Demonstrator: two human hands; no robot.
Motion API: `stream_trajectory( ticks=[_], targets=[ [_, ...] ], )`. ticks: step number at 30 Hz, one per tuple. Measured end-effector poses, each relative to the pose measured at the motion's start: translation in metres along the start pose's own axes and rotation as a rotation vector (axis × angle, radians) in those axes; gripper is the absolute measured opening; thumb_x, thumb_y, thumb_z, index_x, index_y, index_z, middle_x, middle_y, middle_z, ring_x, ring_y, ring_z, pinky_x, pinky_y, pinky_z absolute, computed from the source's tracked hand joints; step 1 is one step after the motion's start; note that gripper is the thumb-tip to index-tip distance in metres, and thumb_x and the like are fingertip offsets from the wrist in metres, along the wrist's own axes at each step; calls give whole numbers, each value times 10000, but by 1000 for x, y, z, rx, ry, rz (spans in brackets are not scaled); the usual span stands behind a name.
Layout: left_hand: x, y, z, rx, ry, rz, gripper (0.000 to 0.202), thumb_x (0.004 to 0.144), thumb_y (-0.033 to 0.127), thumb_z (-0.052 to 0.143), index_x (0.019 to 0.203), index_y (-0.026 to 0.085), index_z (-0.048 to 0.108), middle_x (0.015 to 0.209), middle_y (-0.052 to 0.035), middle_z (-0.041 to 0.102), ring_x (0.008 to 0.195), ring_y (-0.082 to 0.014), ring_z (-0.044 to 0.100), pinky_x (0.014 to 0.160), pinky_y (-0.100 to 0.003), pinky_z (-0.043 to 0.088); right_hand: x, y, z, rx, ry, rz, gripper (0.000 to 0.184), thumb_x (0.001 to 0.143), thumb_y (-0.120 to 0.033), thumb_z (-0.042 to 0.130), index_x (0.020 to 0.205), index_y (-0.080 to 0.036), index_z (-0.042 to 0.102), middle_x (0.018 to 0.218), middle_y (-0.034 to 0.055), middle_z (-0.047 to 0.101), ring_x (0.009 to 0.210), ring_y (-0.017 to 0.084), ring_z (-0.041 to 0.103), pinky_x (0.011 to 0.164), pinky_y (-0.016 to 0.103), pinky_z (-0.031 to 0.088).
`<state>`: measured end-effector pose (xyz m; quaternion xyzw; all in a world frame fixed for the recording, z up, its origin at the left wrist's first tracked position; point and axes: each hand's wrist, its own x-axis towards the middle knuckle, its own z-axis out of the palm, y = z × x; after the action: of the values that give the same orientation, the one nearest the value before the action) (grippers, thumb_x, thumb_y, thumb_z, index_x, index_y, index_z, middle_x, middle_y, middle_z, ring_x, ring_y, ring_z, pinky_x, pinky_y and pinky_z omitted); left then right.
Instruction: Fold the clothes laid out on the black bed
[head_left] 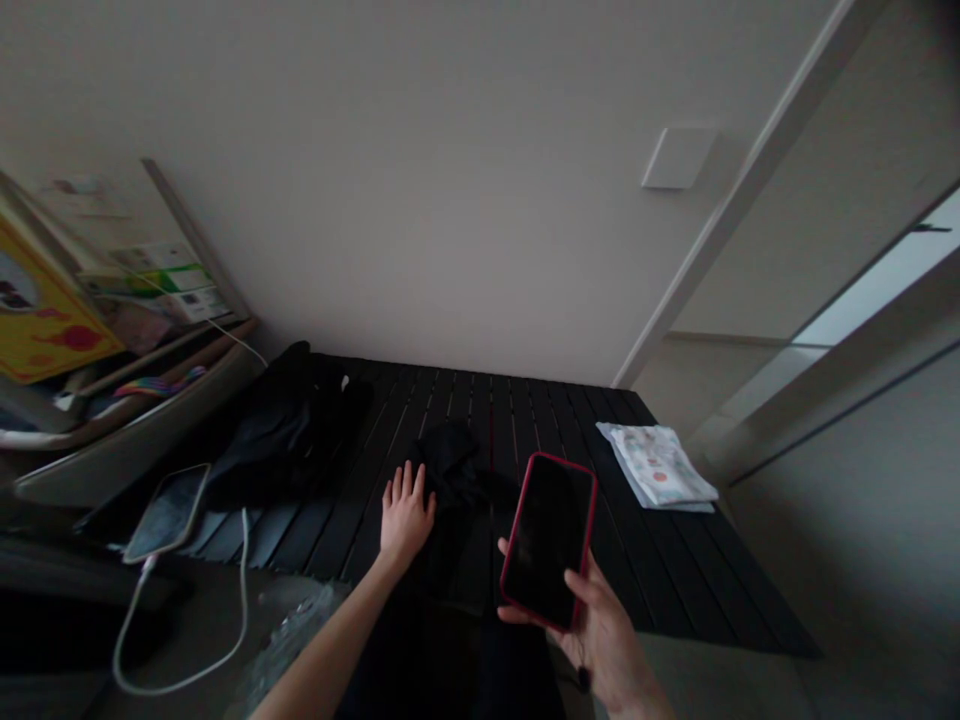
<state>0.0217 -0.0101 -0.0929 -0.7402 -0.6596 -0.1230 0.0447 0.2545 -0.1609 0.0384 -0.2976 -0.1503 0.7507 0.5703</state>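
My right hand (600, 630) grips a phone with a red case (549, 538), its dark screen facing me, held above the near edge of a black slatted table (675, 570). My left hand (405, 515) lies flat on the table with its fingers stretched out, touching the left edge of a small black cloth (457, 470) spread on the slats.
A larger black garment (277, 430) lies at the table's back left. A second phone (168, 512) on a white charging cable (240, 610) rests at the left edge. A folded printed cloth (656, 466) lies at the right. Cluttered shelves (112, 330) stand to the left.
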Motion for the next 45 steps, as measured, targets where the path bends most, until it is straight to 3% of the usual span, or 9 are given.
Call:
stream_trajectory(
  ticks=[3, 9, 13, 16, 21, 25, 30, 34, 45],
  targets=[
    [0, 0, -1, 2, -2, 2, 537, 949, 348, 367, 1456, 172, 373, 1537, -112, 308, 1419, -276, 262, 1144, -456, 233, 1, 4, -1, -85, -1, -23, 723, 702, -242, 720, 1367, -289, 439, 1226, 120, 654, 1073, 337, 631, 851, 578, 504],
    [0, 2, -3, -9, -8, -9, 536, 944, 344, 378, 1454, 180, 375, 1536, -108, 310, 1423, -279, 252, 1141, -462, 243, 4, 5, -1, -117, 34, -36, 812, 655, -204, 741, 1391, -289, 408, 1169, 115, 682, 1004, 335, 658, 835, 594, 498],
    [0, 1, 0, -5, 0, 0, 536, 947, 345, 369, 1455, 172, 374, 1539, -113, 303, 1423, -279, 252, 1147, -459, 233, 8, 1, 4, -59, 96, 38, 657, 787, -504, 630, 1349, -204, 470, 1134, 171, 689, 1014, 363, 651, 820, 623, 490],
    [0, 0, 1, 1, 1, 2, 535, 948, 345, 366, 1455, 174, 375, 1539, -112, 303, 1423, -280, 251, 1149, -460, 226, 8, -1, 6, -47, 70, 52, 692, 803, -661, 521, 1267, -147, 538, 1158, 206, 670, 1018, 378, 647, 813, 609, 499],
    [0, 1, 0, -15, -9, -5, 535, 946, 346, 369, 1454, 179, 376, 1539, -103, 308, 1424, -275, 249, 1149, -454, 226, 5, 0, 4, -90, 56, 7, 642, 776, -499, 641, 1330, -231, 455, 1149, 161, 686, 919, 349, 687, 797, 599, 506],
    [0, 2, -3, -26, -15, -10, 535, 945, 353, 377, 1451, 181, 381, 1541, -102, 304, 1424, -278, 248, 1151, -454, 221, 3, 1, 3, -102, 31, -20, 531, 764, -347, 629, 1267, -240, 495, 1161, 155, 681, 980, 355, 667, 781, 584, 514],
    [0, 1, -2, -11, -16, -6, 535, 947, 355, 374, 1453, 181, 378, 1540, -99, 306, 1425, -269, 247, 1151, -443, 224, 2, 4, -2, -114, -8, -41, 654, 654, -196, 616, 1290, -263, 475, 1184, 141, 672, 983, 351, 666, 783, 561, 522],
    [0, 0, 1, 1, 12, 9, 533, 946, 343, 383, 1449, 167, 383, 1529, -119, 325, 1414, -280, 271, 1140, -458, 245, 1, 4, -3, -124, 5, -29, 739, 643, -175, 610, 1347, -285, 413, 1183, 134, 673, 935, 344, 682, 779, 564, 522],
    [0, 0, 5, 7, 57, 21, 521, 936, 326, 413, 1434, 172, 410, 1516, -118, 351, 1402, -284, 300, 1129, -463, 274, -1, 1, 10, -133, 78, -39, 733, 744, -261, 623, 1408, -257, 313, 1147, 159, 681, 1010, 366, 653, 734, 579, 537]
  ],
)
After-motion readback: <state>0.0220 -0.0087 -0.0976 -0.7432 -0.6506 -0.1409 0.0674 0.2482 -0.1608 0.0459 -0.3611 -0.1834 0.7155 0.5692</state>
